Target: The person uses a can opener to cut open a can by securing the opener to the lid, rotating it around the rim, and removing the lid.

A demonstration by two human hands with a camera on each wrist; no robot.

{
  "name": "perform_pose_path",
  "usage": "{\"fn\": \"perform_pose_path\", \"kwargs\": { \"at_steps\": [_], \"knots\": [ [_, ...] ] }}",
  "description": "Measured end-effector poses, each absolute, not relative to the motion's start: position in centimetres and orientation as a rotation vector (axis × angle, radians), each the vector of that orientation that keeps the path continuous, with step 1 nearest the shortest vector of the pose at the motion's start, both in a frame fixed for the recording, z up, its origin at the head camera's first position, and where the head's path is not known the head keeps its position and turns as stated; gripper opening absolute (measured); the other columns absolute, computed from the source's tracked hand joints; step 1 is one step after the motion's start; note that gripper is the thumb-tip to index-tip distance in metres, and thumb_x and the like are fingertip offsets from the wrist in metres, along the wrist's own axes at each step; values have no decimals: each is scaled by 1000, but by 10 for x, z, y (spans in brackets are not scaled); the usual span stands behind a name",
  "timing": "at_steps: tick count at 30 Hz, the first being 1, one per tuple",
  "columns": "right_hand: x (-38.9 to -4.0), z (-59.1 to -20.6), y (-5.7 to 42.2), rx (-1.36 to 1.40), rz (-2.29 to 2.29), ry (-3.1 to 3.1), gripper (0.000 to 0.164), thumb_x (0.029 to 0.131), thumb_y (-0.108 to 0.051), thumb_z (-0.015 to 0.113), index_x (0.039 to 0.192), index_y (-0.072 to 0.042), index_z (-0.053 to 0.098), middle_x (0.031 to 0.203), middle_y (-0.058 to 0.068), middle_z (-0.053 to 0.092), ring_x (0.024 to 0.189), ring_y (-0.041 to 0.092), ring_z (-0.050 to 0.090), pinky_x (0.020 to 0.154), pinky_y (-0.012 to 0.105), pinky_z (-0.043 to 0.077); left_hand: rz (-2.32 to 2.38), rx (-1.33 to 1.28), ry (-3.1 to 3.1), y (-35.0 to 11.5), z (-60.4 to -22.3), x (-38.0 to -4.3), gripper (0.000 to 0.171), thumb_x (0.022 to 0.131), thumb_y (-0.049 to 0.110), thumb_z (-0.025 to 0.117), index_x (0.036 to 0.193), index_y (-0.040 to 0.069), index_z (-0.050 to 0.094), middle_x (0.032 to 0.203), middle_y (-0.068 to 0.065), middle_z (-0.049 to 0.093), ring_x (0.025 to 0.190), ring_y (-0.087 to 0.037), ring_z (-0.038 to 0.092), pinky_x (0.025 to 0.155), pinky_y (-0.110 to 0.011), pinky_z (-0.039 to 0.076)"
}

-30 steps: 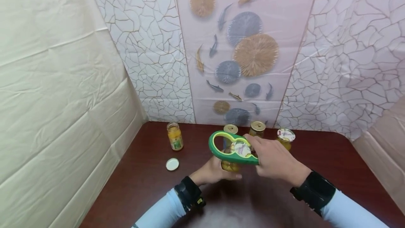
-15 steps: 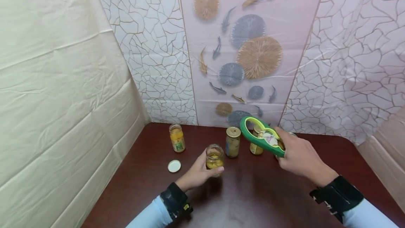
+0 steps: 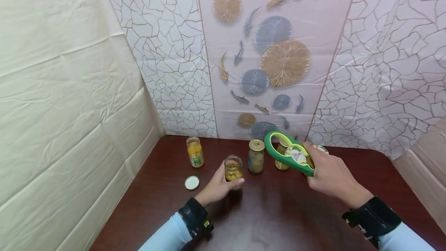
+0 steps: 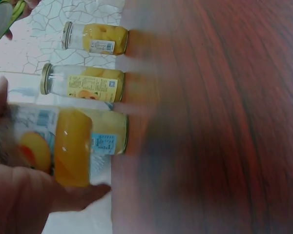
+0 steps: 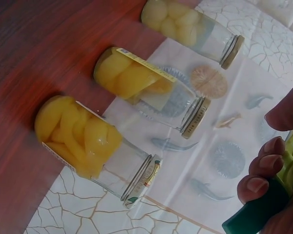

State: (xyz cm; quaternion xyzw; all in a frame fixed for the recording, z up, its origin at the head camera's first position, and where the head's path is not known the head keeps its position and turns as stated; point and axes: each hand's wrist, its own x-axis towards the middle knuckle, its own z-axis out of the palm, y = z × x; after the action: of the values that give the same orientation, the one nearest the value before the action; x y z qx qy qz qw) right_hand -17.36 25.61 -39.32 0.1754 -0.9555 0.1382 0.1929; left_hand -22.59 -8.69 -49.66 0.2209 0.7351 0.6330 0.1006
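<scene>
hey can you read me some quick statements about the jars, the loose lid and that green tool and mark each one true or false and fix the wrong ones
1. The right grip holds the green tool. True.
2. The held jar, in the left grip, has its lid on. False: its mouth is open.
3. In the head view, the leftmost jar has no lid on. True.
4. The loose white lid rests on top of that jar. False: it lies on the table.
5. Three lidded jars stand on the table. True.

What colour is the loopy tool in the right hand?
The loopy tool is green outside and yellow-green inside, best seen in the head view.
</scene>
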Motion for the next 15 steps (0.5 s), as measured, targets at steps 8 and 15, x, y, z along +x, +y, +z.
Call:
{"fn": "perform_pose_path", "kwargs": {
  "at_steps": [8,15],
  "knots": [
    [-171,-397,259,500,381,-2661,84,67,-16,82,142,-4,48,117,20,67,89,31,65,64,50,55,1938,271,2322,-73,-504,-243,56,90,19,81,134,15,47,126,-10,62,111,-23,63,92,-42,55],
    [-168,-397,260,457,360,-2681,86,65,-13,80,143,-3,47,117,21,68,87,32,65,61,50,54,1884,49,2405,-72,-503,-262,58,87,20,84,134,12,50,124,-12,64,111,-27,62,95,-47,52]
  ]
}}
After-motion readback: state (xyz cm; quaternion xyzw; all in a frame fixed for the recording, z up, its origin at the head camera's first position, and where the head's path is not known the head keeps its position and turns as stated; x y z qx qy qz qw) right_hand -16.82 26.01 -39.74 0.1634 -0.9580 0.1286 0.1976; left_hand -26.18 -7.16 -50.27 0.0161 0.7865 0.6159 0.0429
